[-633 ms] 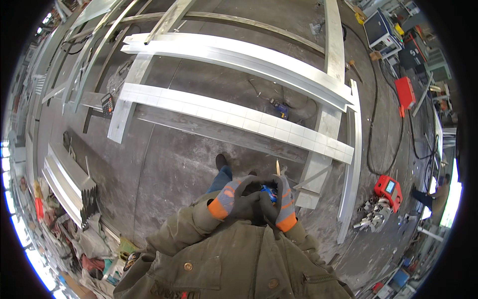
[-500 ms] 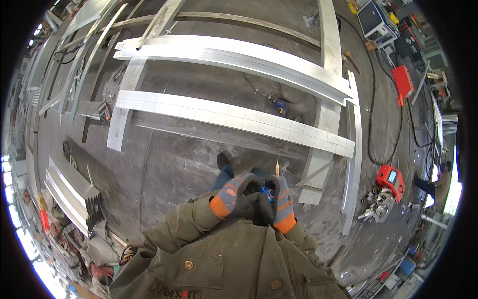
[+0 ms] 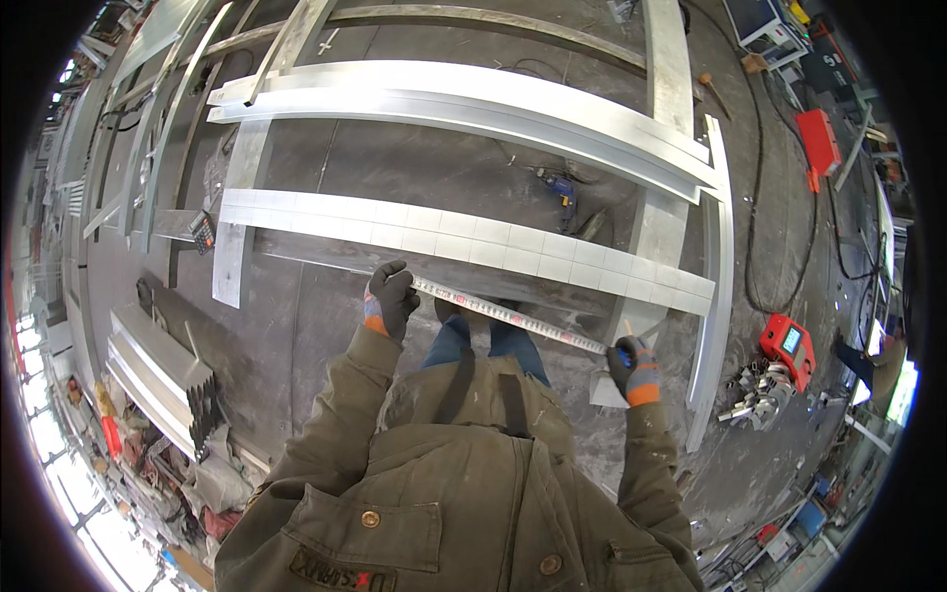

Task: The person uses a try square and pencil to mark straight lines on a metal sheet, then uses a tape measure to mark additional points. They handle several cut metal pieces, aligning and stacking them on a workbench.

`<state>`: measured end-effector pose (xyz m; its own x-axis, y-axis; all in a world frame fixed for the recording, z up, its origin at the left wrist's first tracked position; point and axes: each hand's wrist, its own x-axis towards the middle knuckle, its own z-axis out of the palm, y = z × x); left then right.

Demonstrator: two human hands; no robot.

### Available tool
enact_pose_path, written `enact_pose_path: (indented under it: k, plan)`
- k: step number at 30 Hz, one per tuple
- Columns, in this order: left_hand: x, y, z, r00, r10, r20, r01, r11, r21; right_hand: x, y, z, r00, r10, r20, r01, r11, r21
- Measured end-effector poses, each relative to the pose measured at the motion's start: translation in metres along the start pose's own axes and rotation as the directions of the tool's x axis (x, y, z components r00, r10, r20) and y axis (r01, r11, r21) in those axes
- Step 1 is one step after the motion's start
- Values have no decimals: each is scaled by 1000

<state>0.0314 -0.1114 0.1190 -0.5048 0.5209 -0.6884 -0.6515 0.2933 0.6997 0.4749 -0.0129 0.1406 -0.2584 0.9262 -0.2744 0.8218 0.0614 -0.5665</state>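
Note:
A white tape measure blade [image 3: 508, 316] is drawn out between my two gloved hands, sloping down to the right. My left hand [image 3: 391, 299], in a grey and orange glove, is closed on its free end. My right hand [image 3: 632, 369] grips the tape measure's case, of which only a bit of blue shows between the fingers. A thin pencil-like stick pokes up from that hand. Beyond the blade lies a long pale metal bar [image 3: 464, 244] with evenly spaced cross lines along it. Neither the blade nor my hands appear to touch the bar.
A second, channel-shaped metal bar [image 3: 454, 104] rests farther off across the supports [image 3: 663, 89]. A blue power drill [image 3: 562, 192] lies on the floor between the bars. Stacked metal profiles [image 3: 158, 375] are at left. A red device with a screen [image 3: 789, 350] stands at right, near cables.
My hands were together at my chest around the blue case. They have moved apart and forward, and the tape blade is now pulled out between them.

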Motion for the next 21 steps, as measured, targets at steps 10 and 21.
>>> enact_pose_path:
  k: [10,21]
  plan:
    - [51,-106,33,977,-195,91,208,963,-171,106,39,22,999,-44,20,48,963,-264]
    - [70,-126,77,913,-404,-56,400,914,-73,126,67,35,999,-45,-15,38,949,-314]
